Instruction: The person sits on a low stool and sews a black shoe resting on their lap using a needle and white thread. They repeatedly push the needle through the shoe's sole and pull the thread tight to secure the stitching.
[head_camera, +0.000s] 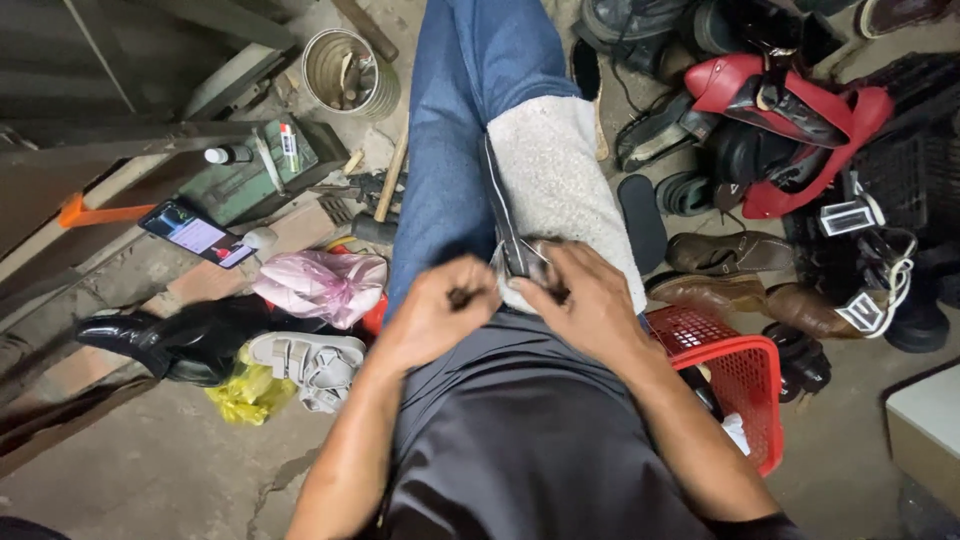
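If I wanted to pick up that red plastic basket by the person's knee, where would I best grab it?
Probably the red plastic basket's far rim, reached from above: it stands upright and open-topped, and the person's right forearm lies over its near left side.

I note bare cracked concrete floor (170, 470) open at lower left; a hand could pass there freely. Left of my knee the way is blocked by a pink plastic bag (322, 285), a grey strapped sandal (310, 365) and a glossy black boot (175, 340). On the right, a red plastic mesh basket (745, 385) sits just beside my forearm, with brown leather shoes (735, 275) crowding beyond it.
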